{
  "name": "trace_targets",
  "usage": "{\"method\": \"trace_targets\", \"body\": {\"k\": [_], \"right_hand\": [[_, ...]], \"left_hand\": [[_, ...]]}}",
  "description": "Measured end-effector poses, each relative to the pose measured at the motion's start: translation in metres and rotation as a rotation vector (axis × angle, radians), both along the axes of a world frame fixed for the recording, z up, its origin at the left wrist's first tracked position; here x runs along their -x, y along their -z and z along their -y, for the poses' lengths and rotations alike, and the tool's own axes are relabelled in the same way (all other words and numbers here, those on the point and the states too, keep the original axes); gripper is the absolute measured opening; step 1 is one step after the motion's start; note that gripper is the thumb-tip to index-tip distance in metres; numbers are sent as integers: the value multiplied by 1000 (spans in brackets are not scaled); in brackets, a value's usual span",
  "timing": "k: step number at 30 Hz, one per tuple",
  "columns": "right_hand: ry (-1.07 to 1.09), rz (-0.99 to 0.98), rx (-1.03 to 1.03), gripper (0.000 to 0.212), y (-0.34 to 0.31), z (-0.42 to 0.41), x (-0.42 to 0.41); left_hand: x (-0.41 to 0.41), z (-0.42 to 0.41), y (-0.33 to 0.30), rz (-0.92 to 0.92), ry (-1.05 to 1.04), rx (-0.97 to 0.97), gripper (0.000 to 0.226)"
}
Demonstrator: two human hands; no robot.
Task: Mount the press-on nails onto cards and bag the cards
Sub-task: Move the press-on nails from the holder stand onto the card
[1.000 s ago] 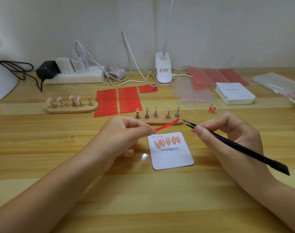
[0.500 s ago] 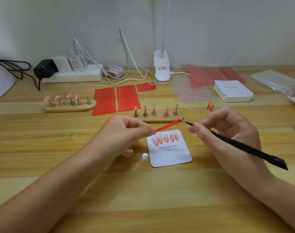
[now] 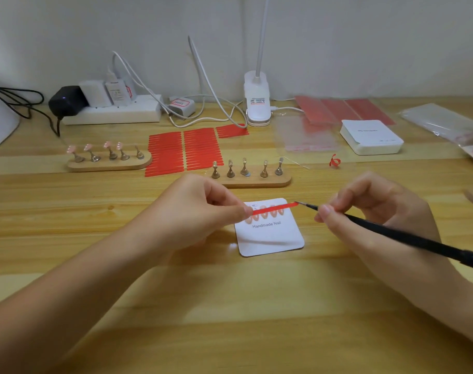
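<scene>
Lowered since the earlier frames: red strip (image 3: pixel 273 209), previously above the card's top edge, now stretched across the row of press-on nails (image 3: pixel 267 214) on the card (image 3: pixel 270 236).

Strip: thin, narrow, limp; probably adhesive tape or backing, likely to curl or cling if slackened. Best held at both ends under light tension, as now.

Left hand (image 3: pixel 203 209): fingertips pinched on the strip's left end, centre of frame.

Right hand (image 3: pixel 375 209): fingers curled round black tweezers (image 3: pixel 391 233); tips meeting the strip's right end; whether the tips actually clamp it, too small to tell.

Card: white, rounded corners, printed "Handmade Nail", flat on the wooden table (image 3: pixel 230 306), centre of frame, just below the nearer stand. Light, fairly stiff; edges the place to lift it.

Nails: five, pink, small, probably brittle at the tips; not for squeezing.

Nearer wooden stand (image 3: pixel 252 180): five metal holders, all bare, just above the card.

Farther wooden stand (image 3: pixel 108 163): left of centre, four holders carrying pink nails, fifth apparently bare.

Sheets of red strips (image 3: pixel 184 152): between the two stands.

Stack of blank cards (image 3: pixel 370 136): upper right. Clear bags (image 3: pixel 305 133): beside it, toward centre. Clip lamp (image 3: pixel 256 101) and power strip (image 3: pixel 114 112): along the back wall.

Bagging: not yet begun.
</scene>
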State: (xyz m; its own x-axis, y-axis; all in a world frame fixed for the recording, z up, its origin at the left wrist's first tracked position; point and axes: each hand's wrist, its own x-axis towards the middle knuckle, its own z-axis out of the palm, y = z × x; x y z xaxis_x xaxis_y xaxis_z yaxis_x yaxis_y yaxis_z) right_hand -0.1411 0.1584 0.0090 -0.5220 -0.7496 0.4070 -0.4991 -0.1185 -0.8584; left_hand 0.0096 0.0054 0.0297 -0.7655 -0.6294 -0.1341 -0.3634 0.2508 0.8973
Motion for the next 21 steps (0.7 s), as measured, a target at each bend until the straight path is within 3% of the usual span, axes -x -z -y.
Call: {"method": "trace_targets", "body": {"k": [10,21], "right_hand": [[45,-126,-85,20,13,-6,2],[-4,-294,-109,21,14,-7,0]], "left_hand": [[11,-9,7,159,42,258,18],[10,-7,8,211,76,228,14]]}}
